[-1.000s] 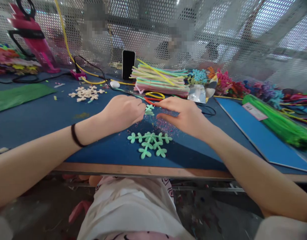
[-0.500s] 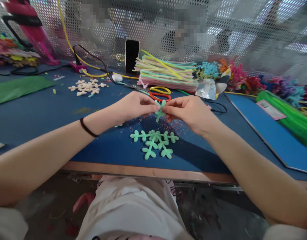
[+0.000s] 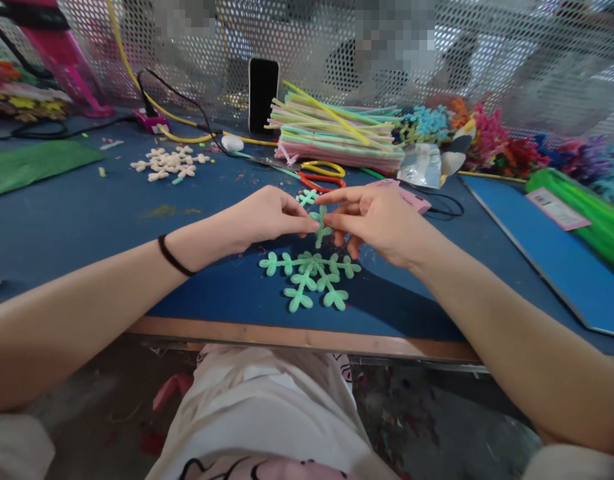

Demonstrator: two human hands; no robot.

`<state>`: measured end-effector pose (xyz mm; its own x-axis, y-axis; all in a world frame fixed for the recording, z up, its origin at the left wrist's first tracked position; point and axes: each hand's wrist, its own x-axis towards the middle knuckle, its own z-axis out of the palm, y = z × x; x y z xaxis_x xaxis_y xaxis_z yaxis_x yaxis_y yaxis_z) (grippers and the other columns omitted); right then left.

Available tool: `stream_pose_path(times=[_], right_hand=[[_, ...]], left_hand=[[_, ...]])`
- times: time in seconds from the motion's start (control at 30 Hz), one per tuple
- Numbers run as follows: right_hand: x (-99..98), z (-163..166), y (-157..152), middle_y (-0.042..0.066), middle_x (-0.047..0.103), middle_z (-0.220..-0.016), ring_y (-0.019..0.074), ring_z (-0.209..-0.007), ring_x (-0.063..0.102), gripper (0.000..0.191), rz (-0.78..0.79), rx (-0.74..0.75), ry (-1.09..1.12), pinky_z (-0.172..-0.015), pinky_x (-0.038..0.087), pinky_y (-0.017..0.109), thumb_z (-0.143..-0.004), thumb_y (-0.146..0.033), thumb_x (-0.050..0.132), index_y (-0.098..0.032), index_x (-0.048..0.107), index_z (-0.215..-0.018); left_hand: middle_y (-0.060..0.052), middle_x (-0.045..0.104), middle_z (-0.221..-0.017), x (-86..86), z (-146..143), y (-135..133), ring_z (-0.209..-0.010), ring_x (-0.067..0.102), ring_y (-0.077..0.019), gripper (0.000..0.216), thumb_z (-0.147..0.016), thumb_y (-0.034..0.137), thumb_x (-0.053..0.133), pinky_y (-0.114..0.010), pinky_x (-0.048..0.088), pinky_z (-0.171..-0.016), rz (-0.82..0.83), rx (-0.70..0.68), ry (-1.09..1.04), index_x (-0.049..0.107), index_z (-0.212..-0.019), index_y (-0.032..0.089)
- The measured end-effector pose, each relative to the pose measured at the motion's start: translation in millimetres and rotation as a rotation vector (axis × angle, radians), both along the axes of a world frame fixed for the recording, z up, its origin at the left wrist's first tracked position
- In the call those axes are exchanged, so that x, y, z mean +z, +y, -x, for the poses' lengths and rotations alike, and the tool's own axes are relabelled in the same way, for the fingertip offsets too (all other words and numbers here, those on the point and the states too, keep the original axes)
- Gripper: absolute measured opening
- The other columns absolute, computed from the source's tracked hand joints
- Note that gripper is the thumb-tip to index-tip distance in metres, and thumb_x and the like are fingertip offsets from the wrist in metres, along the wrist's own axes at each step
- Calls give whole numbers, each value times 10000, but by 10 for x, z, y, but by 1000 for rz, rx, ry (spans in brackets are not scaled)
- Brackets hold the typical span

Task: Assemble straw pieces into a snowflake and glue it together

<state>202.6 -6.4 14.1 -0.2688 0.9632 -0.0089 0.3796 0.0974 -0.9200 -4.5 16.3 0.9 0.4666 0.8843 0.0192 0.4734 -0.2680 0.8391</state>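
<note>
Between my hands is a mint-green pipe-cleaner branch (image 3: 321,230) with looped leaves. My left hand (image 3: 274,217) pinches it from the left between thumb and fingers. From the right, my right hand (image 3: 374,220) has its thumb and a finger at the branch, while its index finger is stretched out above. Below them on the table lies a partial mint-green pipe-cleaner snowflake (image 3: 307,275), its looped arms pointing left, right and toward me. Another small mint-green looped piece (image 3: 307,197) shows just behind my hands.
Scissors (image 3: 323,175) with red and yellow handles lie behind my hands. A bundle of pipe cleaners (image 3: 337,130) and a phone (image 3: 263,97) are at the back. A white pipe-cleaner snowflake (image 3: 169,163) lies left, a blue board (image 3: 551,257) right.
My right index finger has lifted and stretched out, its fingers spreading from the earlier pinch. The small green piece behind my hands now shows. The whole view has shifted slightly.
</note>
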Motion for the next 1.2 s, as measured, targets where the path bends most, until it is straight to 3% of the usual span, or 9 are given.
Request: stream_pose_path(times=[0.33, 1.2], right_hand=[[10, 39, -34, -20, 632, -548, 116, -397, 556, 347, 55, -14, -100, -344, 427, 232, -844, -233, 790, -181, 737, -1183], [-90, -34, 14, -18, 652, -602, 125, -426, 584, 302, 17, 53, -212, -359, 406, 234, -855, -254, 776, -200, 720, -1147]], left_hand=[[-22, 656, -634, 12, 7, -17, -572, 477, -115, 300, -735, 468, 728, -264, 307, -545, -5, 1, 98, 769, -668, 178], [-20, 567, -593, -5, 43, 7, -512, 394, -111, 315, -735, 494, 680, -289, 230, -494, 1, -33, 233, 771, -706, 194]])
